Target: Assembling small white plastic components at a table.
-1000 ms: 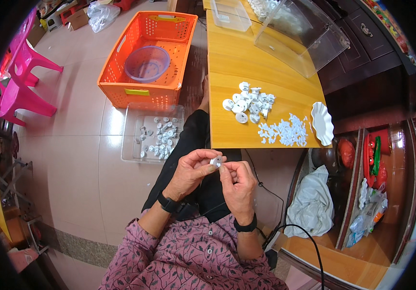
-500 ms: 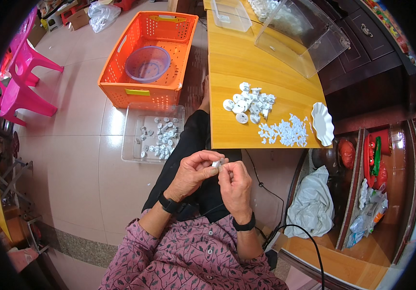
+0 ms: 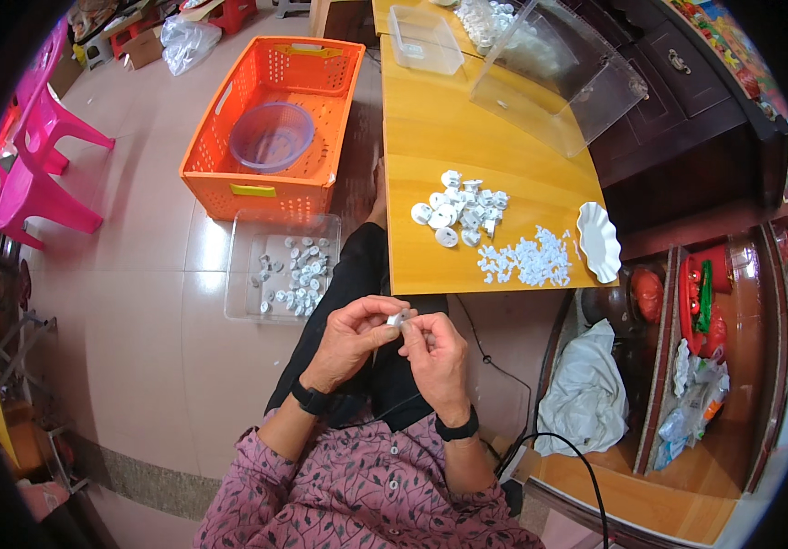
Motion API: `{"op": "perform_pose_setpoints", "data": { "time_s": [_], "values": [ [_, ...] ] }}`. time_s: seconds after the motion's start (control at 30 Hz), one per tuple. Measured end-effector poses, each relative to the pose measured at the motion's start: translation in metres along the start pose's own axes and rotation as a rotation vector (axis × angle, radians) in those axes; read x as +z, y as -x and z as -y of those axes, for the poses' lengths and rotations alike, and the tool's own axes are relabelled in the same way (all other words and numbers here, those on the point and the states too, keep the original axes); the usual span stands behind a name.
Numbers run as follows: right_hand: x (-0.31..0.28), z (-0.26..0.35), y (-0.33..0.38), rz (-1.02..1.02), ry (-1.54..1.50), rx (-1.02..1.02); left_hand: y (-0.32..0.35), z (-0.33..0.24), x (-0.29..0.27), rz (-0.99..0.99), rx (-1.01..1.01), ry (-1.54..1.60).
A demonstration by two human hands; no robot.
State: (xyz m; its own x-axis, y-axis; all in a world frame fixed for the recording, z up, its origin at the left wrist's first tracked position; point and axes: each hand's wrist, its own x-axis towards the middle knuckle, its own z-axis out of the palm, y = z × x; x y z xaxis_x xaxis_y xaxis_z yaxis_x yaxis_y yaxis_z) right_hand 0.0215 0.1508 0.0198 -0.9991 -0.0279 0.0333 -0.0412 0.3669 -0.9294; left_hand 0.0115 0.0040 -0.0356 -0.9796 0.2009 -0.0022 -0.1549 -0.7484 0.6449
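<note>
we hold one small white plastic piece (image 3: 398, 319) between both hands, just above the lap and a little in front of the near edge of the wooden table (image 3: 440, 137). our left hand (image 3: 350, 339) is curled shut on it, thumb and forefinger pinching its left side; our right hand (image 3: 433, 352) is closed on its right side with the fingertips pressing in. the piece is too small for us to tell its exact shape or whether it is one part or two.

on the table, near its front edge, lies a loose group of round white parts (image 3: 458, 206), and just to the right of them a heap of smaller white bits (image 3: 527, 261), with a white scalloped dish (image 3: 598, 241) at the table's right corner. left of the table, on the floor, sits a clear tray (image 3: 240, 274) with more white pieces scattered in it, and beyond that an orange basket (image 3: 339, 119) holding a violet bowl (image 3: 271, 135). a clear box (image 3: 554, 78) stands at the table's far end.

to do this well, we judge we should keep the pinch close to the tips, press squarely so nothing slips sideways, and keep the hands over the lap, so that a dropped piece is caught there.
</note>
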Motion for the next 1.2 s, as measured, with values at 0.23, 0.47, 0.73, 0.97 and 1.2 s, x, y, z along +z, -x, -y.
{"op": "perform_pose_setpoints", "data": {
  "time_s": [0.23,0.47,0.73,0.97,1.2],
  "values": [
    [-0.016,0.004,-0.040,-0.278,0.424,-0.349,0.000,-0.014,-0.029,-0.346,0.043,-0.065],
    [-0.027,-0.007,-0.081,-0.247,0.682,-0.471,-0.004,-0.005,-0.086,-0.693,0.035,-0.021],
    [-0.017,-0.026,-0.094,-0.338,0.550,-0.460,-0.001,0.001,-0.095,-0.790,0.036,-0.162],
    [-0.018,-0.029,-0.088,-0.379,0.534,-0.467,-0.005,0.008,-0.106,-0.882,0.077,-0.419],
    [-0.018,-0.016,-0.062,-0.380,0.506,-0.472,-0.004,-0.013,-0.045,-0.542,0.124,-0.441]
  ]
}}
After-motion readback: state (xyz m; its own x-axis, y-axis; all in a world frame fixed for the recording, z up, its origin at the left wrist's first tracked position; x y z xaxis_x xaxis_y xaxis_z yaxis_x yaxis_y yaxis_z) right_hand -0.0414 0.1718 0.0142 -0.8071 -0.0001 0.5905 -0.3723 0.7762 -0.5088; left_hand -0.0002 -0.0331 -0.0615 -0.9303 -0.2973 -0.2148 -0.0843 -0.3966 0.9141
